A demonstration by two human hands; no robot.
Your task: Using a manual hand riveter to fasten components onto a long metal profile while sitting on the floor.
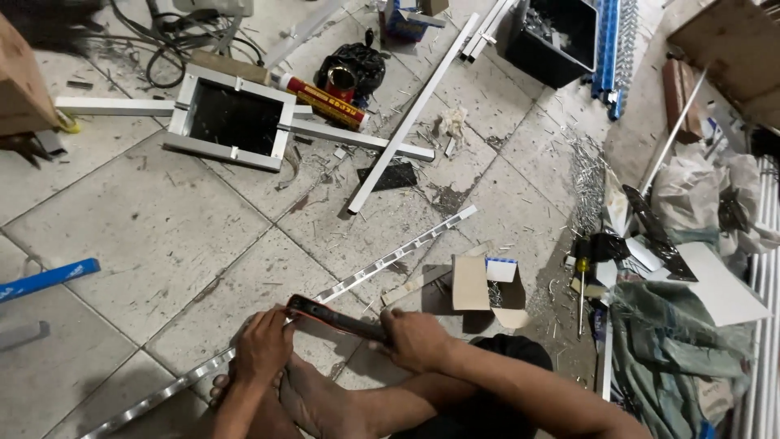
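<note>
Aluminium everywhere on this tiled floor (146, 219), shavings and offcuts all over. Person's sitting cross-legged at the near edge with a long slotted metal strip (382, 260) running diagonally across in front of them, from down by their left knee up toward the middle of the floor. Left hand (264, 345) is pressed down on the strip, fingers curled over it, looks like it's pinning the piece flat so it doesn't skate on the tile, and a bare foot (317, 398) sits right beside it. Right hand (414, 337) is closed around the dark handle of a red-framed hand tool (329, 315), which lies across the strip between the two hands; can't quite tell if it's a hacksaw or something else. A small open cardboard box (483, 289) sits just beyond the right hand, within easy grab range, guessing for fasteners. Further out near the far edge there's a white square frame (231, 118), a red-and-yellow sealant tube (325, 99) beside it, and long white profile (414, 114) lengths. A yellow-handled screwdriver (582, 280) lies off to the right.
</note>
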